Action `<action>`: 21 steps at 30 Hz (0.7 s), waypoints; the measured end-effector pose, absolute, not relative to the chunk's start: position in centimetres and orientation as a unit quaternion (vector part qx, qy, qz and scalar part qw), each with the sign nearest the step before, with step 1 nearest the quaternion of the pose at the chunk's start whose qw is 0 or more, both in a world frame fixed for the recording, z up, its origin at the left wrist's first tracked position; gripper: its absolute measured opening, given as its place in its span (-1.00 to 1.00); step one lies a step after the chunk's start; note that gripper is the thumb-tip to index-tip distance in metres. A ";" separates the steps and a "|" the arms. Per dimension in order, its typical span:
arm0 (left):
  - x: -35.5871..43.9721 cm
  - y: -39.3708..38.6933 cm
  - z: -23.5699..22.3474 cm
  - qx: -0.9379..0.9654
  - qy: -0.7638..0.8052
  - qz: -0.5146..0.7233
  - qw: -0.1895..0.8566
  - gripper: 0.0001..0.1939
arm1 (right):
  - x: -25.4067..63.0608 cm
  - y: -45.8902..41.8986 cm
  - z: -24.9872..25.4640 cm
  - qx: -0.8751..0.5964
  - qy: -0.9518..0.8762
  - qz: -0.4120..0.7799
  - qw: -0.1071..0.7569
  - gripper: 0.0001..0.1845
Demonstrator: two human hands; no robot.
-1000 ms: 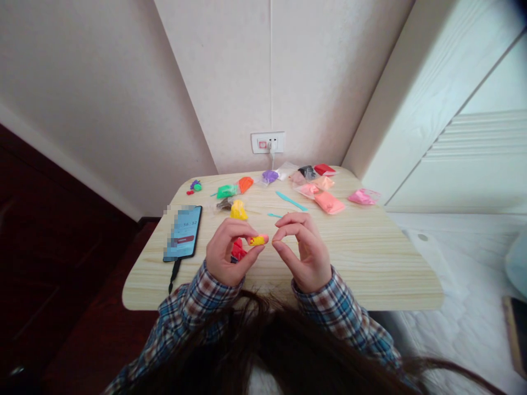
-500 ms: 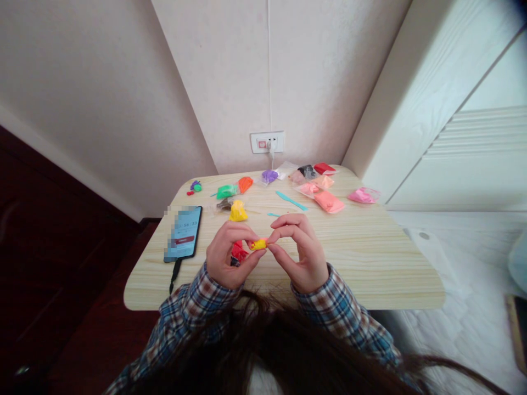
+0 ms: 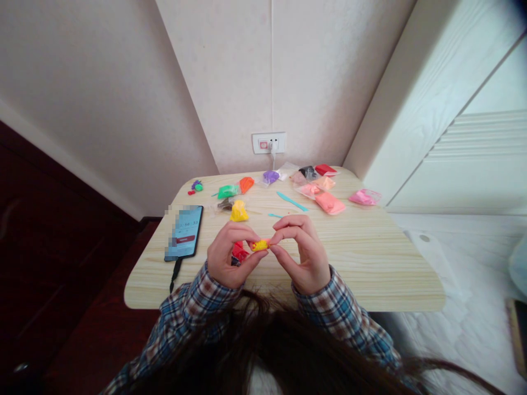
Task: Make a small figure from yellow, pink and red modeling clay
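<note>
A small yellow piece of modelling clay [image 3: 260, 246] with reddish bits on it is held up above the near middle of the table. My left hand [image 3: 226, 255] pinches its left side between thumb and fingers. At the right end, the thumb and index fingertip of my right hand [image 3: 305, 255] close on the same clay piece; its other fingers are curled above. Partly hidden behind my left hand lies a red packet [image 3: 239, 252]. A yellow clay packet [image 3: 239, 211] sits just beyond the hands, and a short light-blue tool [image 3: 275, 215] lies near my right fingers.
On the wooden table [image 3: 370, 263], a phone [image 3: 185, 233] lies at left. Green [image 3: 228, 191], orange [image 3: 246, 185], purple [image 3: 270, 176], coral [image 3: 329, 203] and pink [image 3: 364, 197] clay packets lie farther back. A long blue tool [image 3: 292, 201] and small clay pieces [image 3: 198, 187] are there too.
The view has shifted very slightly. Both hands keep nearly the same pose on the yellow clay, which looks turned a little between the fingers.
</note>
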State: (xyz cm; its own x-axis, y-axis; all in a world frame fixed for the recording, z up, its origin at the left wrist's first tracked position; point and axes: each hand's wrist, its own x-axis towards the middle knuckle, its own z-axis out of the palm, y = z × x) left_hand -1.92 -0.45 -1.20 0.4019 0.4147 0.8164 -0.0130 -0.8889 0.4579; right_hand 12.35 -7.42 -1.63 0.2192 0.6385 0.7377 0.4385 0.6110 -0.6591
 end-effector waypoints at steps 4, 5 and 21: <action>-1.9 -0.5 -1.2 0.812 0.125 0.531 0.208 -0.75 | 12.4 -7.5 -1.6 -0.433 -0.621 0.080 0.648 -0.93; -1.9 -0.5 -1.2 0.811 0.125 0.532 0.210 -0.75 | 12.4 -7.5 -1.6 -0.432 -0.622 0.081 0.648 -0.92; -1.9 -0.4 -1.4 0.808 0.121 0.537 0.210 -0.74 | 12.4 -7.5 -1.6 -0.439 -0.631 0.073 0.636 -0.92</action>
State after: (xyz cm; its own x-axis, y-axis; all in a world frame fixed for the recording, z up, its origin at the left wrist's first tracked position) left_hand -1.95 -0.41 -1.35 0.3932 0.4210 0.8174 -0.0301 -0.8827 0.4690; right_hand 12.39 -7.52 -1.55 0.1941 0.6467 0.7376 0.4617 0.6032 -0.6504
